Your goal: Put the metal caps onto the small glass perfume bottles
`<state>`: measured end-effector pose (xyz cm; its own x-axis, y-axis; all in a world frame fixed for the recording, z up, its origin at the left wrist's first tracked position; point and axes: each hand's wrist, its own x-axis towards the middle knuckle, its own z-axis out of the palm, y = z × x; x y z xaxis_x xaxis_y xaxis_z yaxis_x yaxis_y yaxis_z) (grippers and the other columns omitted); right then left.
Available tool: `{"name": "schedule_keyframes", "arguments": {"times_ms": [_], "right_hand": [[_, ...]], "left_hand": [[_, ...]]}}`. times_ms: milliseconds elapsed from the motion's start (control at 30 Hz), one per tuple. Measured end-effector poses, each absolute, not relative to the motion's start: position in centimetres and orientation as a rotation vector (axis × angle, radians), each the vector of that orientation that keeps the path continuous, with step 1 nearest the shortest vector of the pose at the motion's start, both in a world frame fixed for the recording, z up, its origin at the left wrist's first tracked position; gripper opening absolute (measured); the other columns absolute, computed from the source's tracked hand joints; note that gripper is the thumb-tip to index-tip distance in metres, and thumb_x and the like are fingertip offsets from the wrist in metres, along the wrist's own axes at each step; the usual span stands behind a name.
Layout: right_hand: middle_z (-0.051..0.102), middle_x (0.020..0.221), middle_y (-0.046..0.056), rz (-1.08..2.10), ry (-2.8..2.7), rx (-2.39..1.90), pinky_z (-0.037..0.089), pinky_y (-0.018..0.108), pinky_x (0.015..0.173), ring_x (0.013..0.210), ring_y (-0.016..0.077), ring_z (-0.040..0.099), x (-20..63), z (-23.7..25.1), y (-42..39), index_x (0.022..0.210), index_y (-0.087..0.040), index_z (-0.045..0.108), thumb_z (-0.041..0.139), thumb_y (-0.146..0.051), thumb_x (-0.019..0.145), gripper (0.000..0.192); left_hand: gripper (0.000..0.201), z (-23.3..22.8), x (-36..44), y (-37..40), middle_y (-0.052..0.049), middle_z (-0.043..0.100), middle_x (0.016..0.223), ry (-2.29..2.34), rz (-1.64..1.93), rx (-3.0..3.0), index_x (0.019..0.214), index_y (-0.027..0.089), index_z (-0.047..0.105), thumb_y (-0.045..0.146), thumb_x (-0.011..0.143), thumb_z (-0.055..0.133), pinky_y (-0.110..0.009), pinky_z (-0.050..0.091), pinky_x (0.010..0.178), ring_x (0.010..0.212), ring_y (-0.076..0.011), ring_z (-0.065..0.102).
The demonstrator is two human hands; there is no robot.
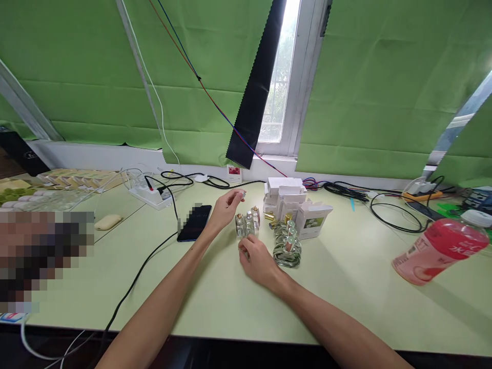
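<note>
My left hand (227, 206) is raised behind a small group of glass perfume bottles (248, 223). Its fingertips are pinched together around a small pale, clear-looking piece that is too small to name. In front of the same bottles, my right hand (258, 260) rests low over the table, its fingers curled in. What those fingers hold, if anything, is hidden. Just right of that hand stands a row of clear perfume bottles (287, 256) with silvery and gold tops. A loose gold cap (269, 216) lies between the two groups.
White boxes (286, 192) stand behind the bottles, one printed box (313, 220) at their right. A dark phone (195, 223) lies left, near a black cable (144, 269). A pink drink bottle (438, 251) is at right. A power strip (150, 196) sits behind left; a blurred area covers the left edge.
</note>
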<state>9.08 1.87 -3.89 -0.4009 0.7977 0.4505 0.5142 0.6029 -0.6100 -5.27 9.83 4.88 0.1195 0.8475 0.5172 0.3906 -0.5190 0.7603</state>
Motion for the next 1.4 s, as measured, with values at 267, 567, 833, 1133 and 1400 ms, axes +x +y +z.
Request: {"name": "schedule_keyframes", "arguments": {"times_ms": [267,567,833,1133,1400], "right_hand": [[0.052,0.086,0.002,0.521,-2.077,-1.042,0.043,0.026,0.064,0.067,0.0128,0.051,9.0,-3.9,1.9,0.086,-0.019,0.056,0.052,-0.005,0.082,0.015],[0.05,0.084,0.001,0.524,-2.07,-1.036,0.042,0.025,0.063,0.065,0.0121,0.049,9.1,-3.7,1.8,0.084,-0.019,0.056,0.052,-0.004,0.081,0.016],[0.051,0.084,0.001,0.502,-2.077,-1.027,0.041,0.024,0.061,0.064,0.0115,0.048,9.1,-3.8,1.9,0.083,-0.019,0.056,0.053,-0.004,0.08,0.015],[0.051,0.084,0.001,0.527,-2.061,-1.011,0.042,0.024,0.063,0.066,0.0122,0.049,9.1,-3.8,1.8,0.084,-0.019,0.056,0.052,-0.004,0.08,0.016],[0.053,0.086,0.002,0.523,-2.064,-1.005,0.044,0.026,0.064,0.065,0.0125,0.05,9.2,-3.8,1.9,0.084,-0.019,0.056,0.053,-0.004,0.08,0.015]], "left_hand": [[0.037,4.8,-4.8,9.5,-0.002,0.063,0.08,1.196,1.373,1.96,0.093,0.019,0.06,0.054,0.093,0.048,-0.024,0.041,0.058,0.068,-0.0143,0.055],[0.027,4.5,-4.2,8.7,0.0,0.063,0.073,1.367,1.37,2.213,0.087,0.02,0.056,0.044,0.095,0.048,-0.025,0.041,0.061,0.058,-0.0123,0.051],[0.028,4.5,-4.3,8.5,-0.001,0.067,0.081,1.315,1.338,2.225,0.109,0.021,0.05,0.045,0.099,0.04,-0.025,0.045,0.063,0.065,-0.0138,0.058],[0.025,4.7,-4.3,8.3,-0.002,0.062,0.084,1.235,1.301,2.366,0.096,0.02,0.055,0.04,0.1,0.042,-0.026,0.043,0.07,0.072,-0.014,0.054],[0.02,4.7,-4.2,8.1,-0.003,0.064,0.087,1.229,1.216,2.427,0.093,0.021,0.058,0.038,0.096,0.047,-0.029,0.044,0.073,0.081,-0.0169,0.058]]}}
